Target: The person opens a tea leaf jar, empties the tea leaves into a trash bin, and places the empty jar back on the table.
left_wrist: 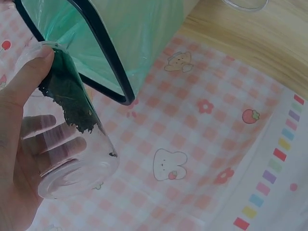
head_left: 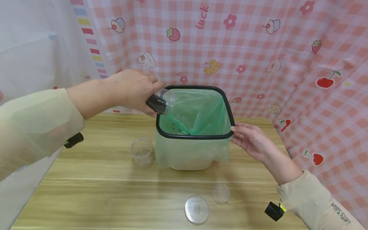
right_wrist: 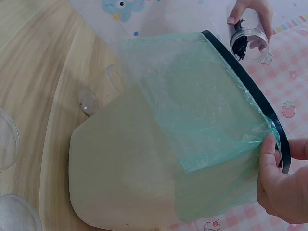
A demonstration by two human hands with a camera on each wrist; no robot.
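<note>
My left hand [head_left: 135, 89] grips a clear plastic jar [head_left: 166, 95], tipped over the left rim of a trash bin [head_left: 192, 155]. Dark, dry shreds that look like tea leaves [left_wrist: 72, 101] lie along the jar's lower side, in the left wrist view. A few dark bits [head_left: 176, 126] rest inside on the green bag [head_left: 201, 108] lining the bin. At the bin's right front corner, my right hand [head_left: 253, 140] pinches the black rim [right_wrist: 269, 108] and the bag's edge between thumb and fingers.
A second clear jar [head_left: 142, 153], uncapped, stands left of the bin, a few specks at its bottom. Two round clear lids [head_left: 196, 209] lie on the wooden table [head_left: 115, 198] in front. A pink checked cloth [head_left: 195, 48] hangs behind and to the right.
</note>
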